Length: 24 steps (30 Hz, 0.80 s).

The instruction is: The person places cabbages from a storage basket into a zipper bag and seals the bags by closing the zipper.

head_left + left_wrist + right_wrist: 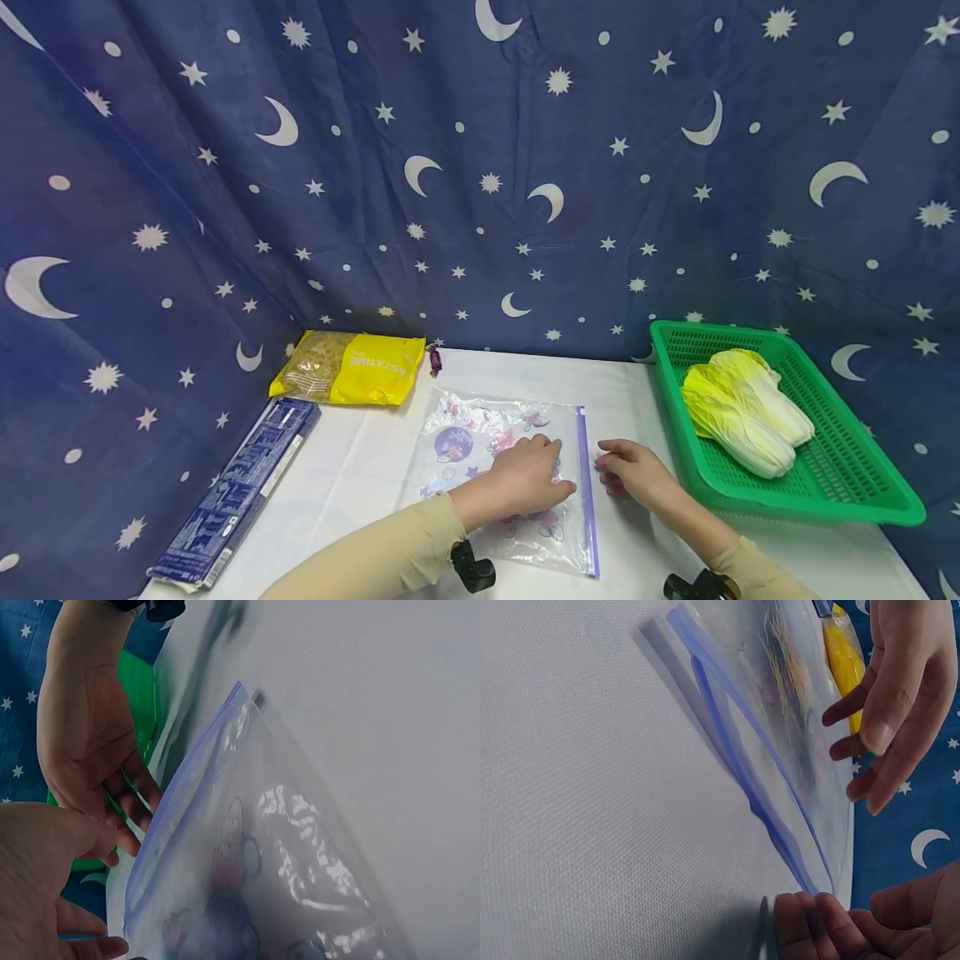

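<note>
A clear zip bag (pixel 480 425) printed with pastel cartoon figures lies flat on the white table. Its purple zip strip (pixel 587 492) runs along the right side. In the right wrist view the two purple edges (pixel 739 776) stand apart, so the mouth gapes. My left hand (pixel 528 475) hovers over the bag near the strip, fingers loosely bent and holding nothing. Just right of the strip is my right hand (pixel 637 477), its fingers relaxed and nothing in them. Seen from the right wrist, the right fingertips (pixel 799 907) come close to the strip's end.
At right stands a green basket (pixel 862 500) holding napa cabbage (pixel 750 417). A yellow pasta bag (pixel 382 367) lies at the back left, beside a small dark wrapped sweet (pixel 435 361). A long blue package (pixel 232 492) lies along the left edge. Behind hangs a starry curtain (pixel 480 208).
</note>
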Tool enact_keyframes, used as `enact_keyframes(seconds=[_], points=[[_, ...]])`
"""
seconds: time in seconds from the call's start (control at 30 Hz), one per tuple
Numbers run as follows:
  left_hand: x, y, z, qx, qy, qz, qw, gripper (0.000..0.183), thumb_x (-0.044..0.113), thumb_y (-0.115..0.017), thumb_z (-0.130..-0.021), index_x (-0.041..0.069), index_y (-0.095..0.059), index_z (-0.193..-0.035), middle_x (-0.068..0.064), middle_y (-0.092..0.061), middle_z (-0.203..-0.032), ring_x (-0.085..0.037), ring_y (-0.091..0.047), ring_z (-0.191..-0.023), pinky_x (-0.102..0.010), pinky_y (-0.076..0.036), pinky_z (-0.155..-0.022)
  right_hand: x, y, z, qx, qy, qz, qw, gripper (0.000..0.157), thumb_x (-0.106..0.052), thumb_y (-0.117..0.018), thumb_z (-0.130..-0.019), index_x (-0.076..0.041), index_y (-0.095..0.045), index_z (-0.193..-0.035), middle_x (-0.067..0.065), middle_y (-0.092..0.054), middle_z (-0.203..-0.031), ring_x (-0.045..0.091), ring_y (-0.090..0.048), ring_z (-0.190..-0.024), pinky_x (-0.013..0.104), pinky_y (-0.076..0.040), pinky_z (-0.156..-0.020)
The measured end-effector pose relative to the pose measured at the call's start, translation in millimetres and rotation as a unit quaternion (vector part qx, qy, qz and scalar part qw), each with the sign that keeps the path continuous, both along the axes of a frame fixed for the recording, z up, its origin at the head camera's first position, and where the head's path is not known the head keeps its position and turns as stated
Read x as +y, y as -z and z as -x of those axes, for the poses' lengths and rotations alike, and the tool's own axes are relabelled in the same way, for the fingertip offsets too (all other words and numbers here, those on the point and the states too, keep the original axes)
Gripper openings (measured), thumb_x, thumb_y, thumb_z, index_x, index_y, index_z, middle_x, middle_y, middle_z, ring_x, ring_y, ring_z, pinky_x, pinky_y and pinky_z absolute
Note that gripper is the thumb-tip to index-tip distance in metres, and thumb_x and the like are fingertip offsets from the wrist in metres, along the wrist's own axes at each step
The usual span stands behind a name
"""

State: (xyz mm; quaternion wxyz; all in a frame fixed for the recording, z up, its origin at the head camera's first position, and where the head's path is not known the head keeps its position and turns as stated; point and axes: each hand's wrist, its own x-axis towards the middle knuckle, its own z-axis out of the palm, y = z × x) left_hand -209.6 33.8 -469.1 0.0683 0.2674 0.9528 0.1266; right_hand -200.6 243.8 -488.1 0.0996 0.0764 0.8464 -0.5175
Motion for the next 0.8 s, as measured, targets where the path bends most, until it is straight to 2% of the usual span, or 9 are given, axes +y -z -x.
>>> enact_keyframes(seconds=[0.2, 0.47, 0.63, 0.8], points=[[20, 7.1, 0.0, 0.03, -0.02, 0.03, 0.9989, 0.076, 0.062, -0.066, -0.089, 0.002, -0.062, -0.135, -0.007, -0.06, -0.121, -0.021, -0.057, -0.102, -0.035, -0.056, -0.071, 1, -0.4, -1.6, -0.002, 0.007, 0.012, 1.0, 0.037, -0.003, -0.05, -0.101, 0.011, -0.055, -0.136, 0.013, -0.069, -0.103, 0.022, -0.064, -0.083, 0.038, -0.062, -0.072], [40, 14.9, -1.3, 0.018, -0.047, 0.079, 0.9956, 0.084, 0.075, -0.06, -0.086, -0.001, -0.067, -0.122, -0.007, -0.054, -0.098, -0.019, -0.05, -0.09, -0.032, -0.05, -0.064, 5, 1.7, -5.9, 0.006, 0.008, 0.012, 1.0, 0.038, -0.003, -0.051, -0.101, 0.011, -0.055, -0.136, 0.013, -0.068, -0.102, 0.023, -0.063, -0.084, 0.037, -0.061, -0.071], [48, 15.7, -2.4, 0.02, -0.066, 0.079, 0.9945, 0.08, 0.079, -0.061, -0.082, 0.004, -0.07, -0.109, -0.005, -0.051, -0.091, -0.017, -0.048, -0.085, -0.031, -0.047, -0.057, 7, 3.4, -7.6, 0.01, 0.009, 0.022, 1.0, 0.038, -0.003, -0.05, -0.101, 0.012, -0.055, -0.136, 0.016, -0.068, -0.103, 0.025, -0.063, -0.085, 0.037, -0.061, -0.071], [50, 14.2, -3.4, 0.013, -0.071, 0.071, 0.9949, 0.075, 0.074, -0.067, -0.08, 0.004, -0.067, -0.11, -0.005, -0.052, -0.093, -0.018, -0.049, -0.085, -0.031, -0.049, -0.057, 8, 4.4, -7.2, 0.009, 0.014, 0.019, 1.0, 0.038, -0.002, -0.05, -0.1, 0.011, -0.054, -0.136, 0.015, -0.068, -0.102, 0.024, -0.063, -0.084, 0.037, -0.062, -0.071]])
